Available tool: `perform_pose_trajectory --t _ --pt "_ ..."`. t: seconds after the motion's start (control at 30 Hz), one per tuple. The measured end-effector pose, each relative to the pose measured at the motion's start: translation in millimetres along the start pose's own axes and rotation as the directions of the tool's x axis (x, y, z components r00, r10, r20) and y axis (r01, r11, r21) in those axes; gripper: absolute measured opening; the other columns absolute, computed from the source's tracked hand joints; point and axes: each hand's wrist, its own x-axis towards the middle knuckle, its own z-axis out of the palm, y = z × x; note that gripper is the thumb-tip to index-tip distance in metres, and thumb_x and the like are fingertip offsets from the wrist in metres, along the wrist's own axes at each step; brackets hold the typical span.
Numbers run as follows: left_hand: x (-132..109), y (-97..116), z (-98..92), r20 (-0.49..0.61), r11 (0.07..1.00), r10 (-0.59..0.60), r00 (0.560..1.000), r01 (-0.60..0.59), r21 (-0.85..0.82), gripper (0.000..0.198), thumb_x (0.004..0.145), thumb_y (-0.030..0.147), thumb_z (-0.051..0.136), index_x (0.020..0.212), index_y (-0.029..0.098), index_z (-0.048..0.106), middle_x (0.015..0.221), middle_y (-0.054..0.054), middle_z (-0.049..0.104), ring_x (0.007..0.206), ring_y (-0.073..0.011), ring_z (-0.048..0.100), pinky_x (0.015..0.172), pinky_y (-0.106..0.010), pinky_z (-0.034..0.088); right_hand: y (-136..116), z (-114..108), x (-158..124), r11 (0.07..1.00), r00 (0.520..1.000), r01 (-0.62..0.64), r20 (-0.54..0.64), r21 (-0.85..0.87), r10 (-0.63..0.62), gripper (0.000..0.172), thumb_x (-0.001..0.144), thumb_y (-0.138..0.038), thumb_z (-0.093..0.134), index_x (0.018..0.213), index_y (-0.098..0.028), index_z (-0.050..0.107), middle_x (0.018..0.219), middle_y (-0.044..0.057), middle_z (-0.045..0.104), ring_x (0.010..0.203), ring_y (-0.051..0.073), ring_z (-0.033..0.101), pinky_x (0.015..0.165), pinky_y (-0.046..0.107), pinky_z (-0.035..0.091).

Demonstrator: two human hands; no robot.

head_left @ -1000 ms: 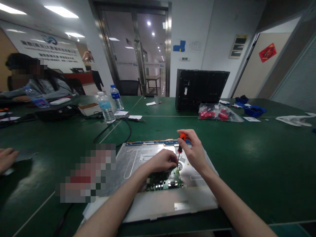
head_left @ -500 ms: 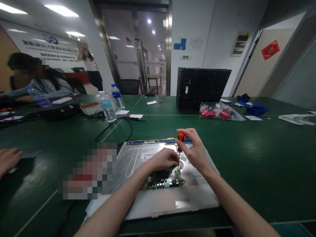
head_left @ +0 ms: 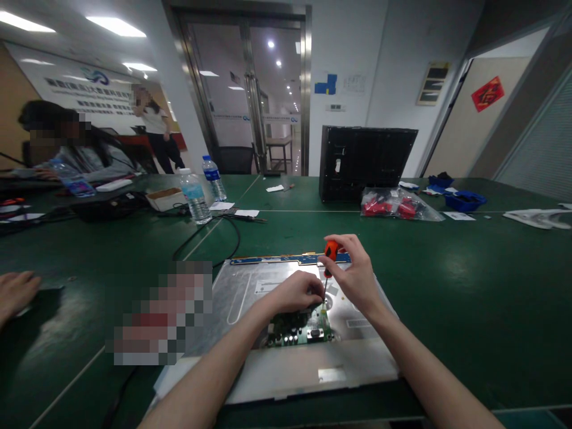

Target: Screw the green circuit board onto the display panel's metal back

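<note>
The right hand (head_left: 356,273) holds a screwdriver (head_left: 330,250) by its orange-and-black handle, thumb and fingers closed around it, with the shaft pointing down and only slightly tilted. That near-upright hold probably lets the driver press straight down and turn without slanting off its spot. The tip ends at the far right part of a green circuit board (head_left: 322,323), right beside the bunched fingertips of the left hand (head_left: 295,293). The left hand is curled nearly closed over the board, perhaps to steady it or guide the tip; whether it pinches anything small cannot be told, since the knuckles hide it. The board lies on the silvery metal back of a flat display panel (head_left: 245,292), which rests flat on the green tabletop (head_left: 460,298), within easy reach of both hands; lying flat, it likely gives the driver firm support. A blue strip board (head_left: 268,260) runs along the panel's far edge. Farther back, a black monitor housing (head_left: 366,161) stands behind a clear bag of red items (head_left: 393,204), and two water bottles (head_left: 195,196) stand to the left, all well apart from the hands.
</note>
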Motion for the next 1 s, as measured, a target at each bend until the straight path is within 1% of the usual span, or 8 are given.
perform_pose_trajectory --t 0.17,0.27,0.47,0.57,0.67,0.77,0.87,1.0 --pt "-0.1 -2.7 1.3 0.004 1.000 0.005 1.000 -0.005 -0.024 0.016 0.070 0.004 0.059 0.075 0.013 0.071 0.072 -0.002 0.070 0.066 -0.0142 0.061 0.066 -0.021 0.045 -1.3 -2.2 0.4 1.000 0.999 0.012 0.030 -0.002 -0.012 0.031 0.084 -0.021 0.056 0.115 -0.024 0.061 0.095 0.005 0.059 0.085 0.020 0.058 0.079 0.034 0.048" --pt "0.2 -4.4 1.5 0.007 1.000 0.007 1.000 -0.007 -0.011 0.017 0.070 0.003 0.058 0.075 0.013 0.072 0.072 -0.001 0.070 0.067 -0.0141 0.061 0.066 -0.021 0.045 -2.0 -2.5 0.1 0.999 0.999 0.029 0.029 -0.024 -0.029 0.032 0.084 -0.018 0.052 0.115 -0.020 0.060 0.096 0.006 0.062 0.086 0.020 0.058 0.080 0.035 0.048" --pt "1.0 -4.0 1.6 0.006 1.000 -0.006 1.000 0.006 0.009 0.018 0.069 0.003 0.059 0.077 0.012 0.072 0.073 -0.003 0.071 0.068 -0.0154 0.062 0.067 -0.022 0.045 0.6 -3.0 2.2 0.997 1.000 0.022 0.017 -0.078 -0.021 0.027 0.083 -0.027 0.063 0.109 -0.021 0.063 0.094 0.006 0.060 0.083 0.021 0.058 0.077 0.035 0.048" --pt "0.3 -2.1 0.7 -0.004 1.000 -0.001 1.000 0.001 0.012 0.017 0.070 0.004 0.060 0.077 0.012 0.073 0.074 -0.003 0.071 0.069 -0.0157 0.062 0.068 -0.022 0.045 2.7 -3.4 2.8 0.996 0.999 0.015 0.032 -0.091 -0.012 0.033 0.084 -0.027 0.063 0.116 -0.022 0.062 0.092 0.006 0.058 0.082 0.020 0.058 0.077 0.035 0.049" --pt "-0.3 -0.9 -0.3 -0.002 1.000 0.008 1.000 -0.008 0.021 0.017 0.070 0.004 0.061 0.076 0.013 0.073 0.072 -0.002 0.071 0.068 -0.0149 0.061 0.067 -0.022 0.045 3.8 -3.5 2.2 0.996 0.999 0.017 0.042 -0.082 -0.013 0.038 0.084 -0.023 0.058 0.122 -0.022 0.057 0.094 0.006 0.062 0.083 0.021 0.058 0.080 0.037 0.048" --pt "-0.6 -1.6 -0.4 -0.004 1.000 0.007 1.000 -0.007 0.022 0.017 0.069 0.003 0.060 0.076 0.013 0.073 0.072 -0.002 0.071 0.068 -0.0146 0.061 0.067 -0.021 0.045 4.1 -3.5 1.5 0.997 0.999 0.005 0.039 -0.080 -0.002 0.033 0.083 -0.020 0.056 0.116 -0.020 0.057 0.094 0.006 0.064 0.082 0.020 0.059 0.080 0.037 0.048" --pt "-0.4 -3.5 0.5 0.000 1.000 0.012 1.000 -0.012 0.012 0.018 0.069 0.003 0.059 0.077 0.013 0.073 0.073 -0.002 0.071 0.069 -0.0148 0.062 0.069 -0.021 0.045 4.5 -3.9 2.0 0.996 0.999 0.010 0.034 -0.086 -0.007 0.028 0.081 -0.023 0.061 0.109 -0.020 0.057 0.095 0.006 0.063 0.082 0.020 0.058 0.078 0.035 0.048" --pt "0.3 -4.6 1.2 0.003 1.000 0.000 1.000 0.000 0.009 0.017 0.070 0.004 0.059 0.077 0.013 0.072 0.073 -0.002 0.070 0.067 -0.0142 0.061 0.067 -0.021 0.045 4.0 -5.0 3.5 0.995 0.998 0.036 0.049 -0.091 -0.031 0.028 0.081 -0.024 0.064 0.108 -0.023 0.060 0.095 0.005 0.060 0.083 0.020 0.058 0.077 0.034 0.048"
